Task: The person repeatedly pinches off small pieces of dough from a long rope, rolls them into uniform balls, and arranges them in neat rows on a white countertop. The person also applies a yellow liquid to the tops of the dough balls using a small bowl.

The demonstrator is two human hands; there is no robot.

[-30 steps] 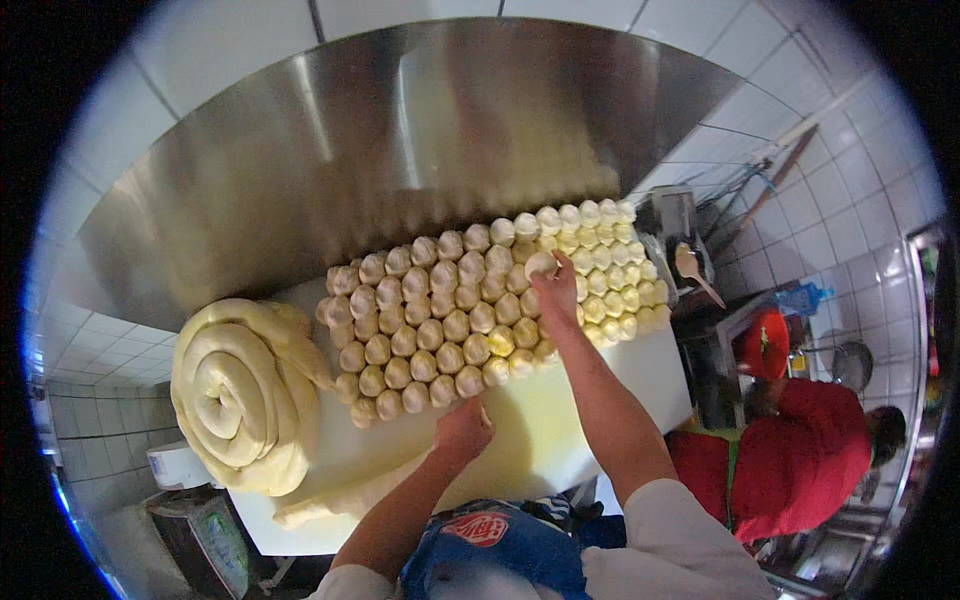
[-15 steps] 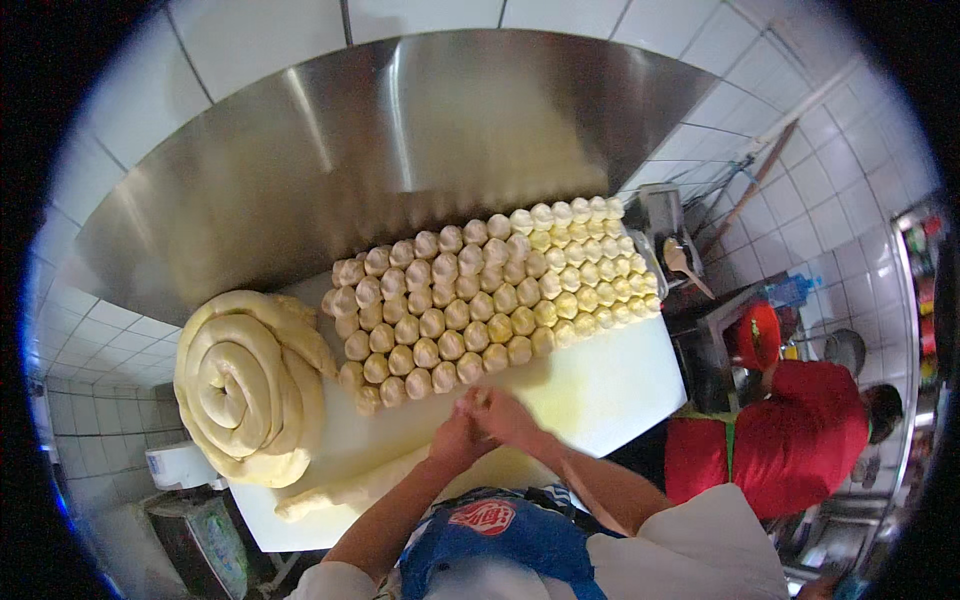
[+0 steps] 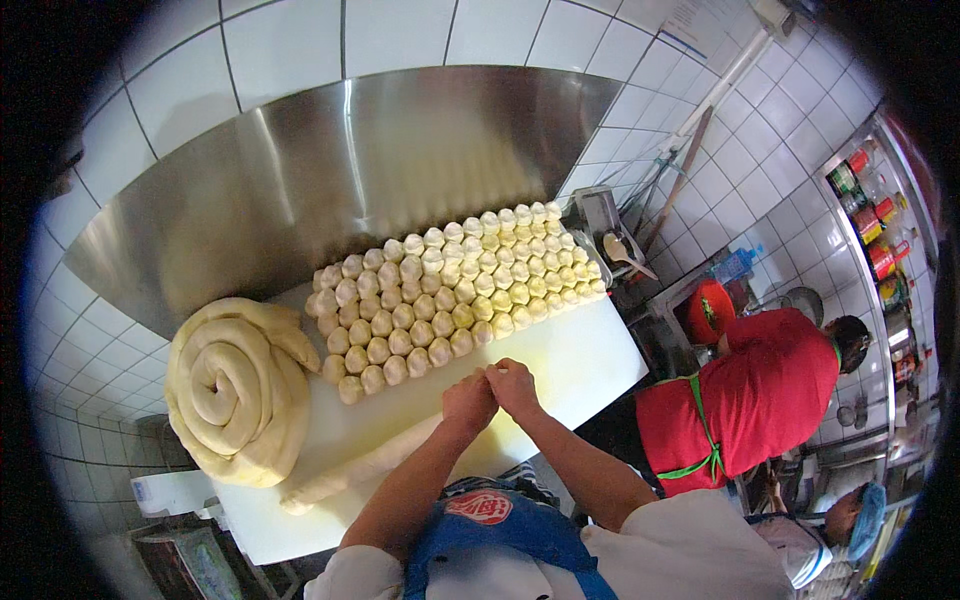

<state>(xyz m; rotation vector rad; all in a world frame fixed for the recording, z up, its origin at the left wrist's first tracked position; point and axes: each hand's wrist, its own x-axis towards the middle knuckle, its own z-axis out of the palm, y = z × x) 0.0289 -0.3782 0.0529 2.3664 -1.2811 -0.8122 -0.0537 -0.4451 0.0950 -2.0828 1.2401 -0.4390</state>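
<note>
My left hand point(image 3: 470, 405) and my right hand point(image 3: 513, 387) meet over the front part of a white board point(image 3: 592, 368). Both are closed, with fingers curled inward; whatever lies between them is hidden. A long dough rope point(image 3: 365, 462) runs from the lower left and passes under my left forearm. Just beyond my hands, rows of small round dough pieces point(image 3: 422, 333) stand packed close together, yellower toward the right. At the board's left end sits a large, thick coil of dough point(image 3: 225, 390).
A steel splash panel point(image 3: 380, 150) rises behind the board. On the right, a metal container point(image 3: 598, 215) and a spoon or ladle point(image 3: 628, 257) stand near a red bowl point(image 3: 710, 308). A person in red point(image 3: 765, 390) bends there; another person in a blue cap point(image 3: 868, 520) is lower right.
The view has shifted, so the board and dough sit further left and a second person shows at lower right. My hands stay together, both closed, over the board's front part.
</note>
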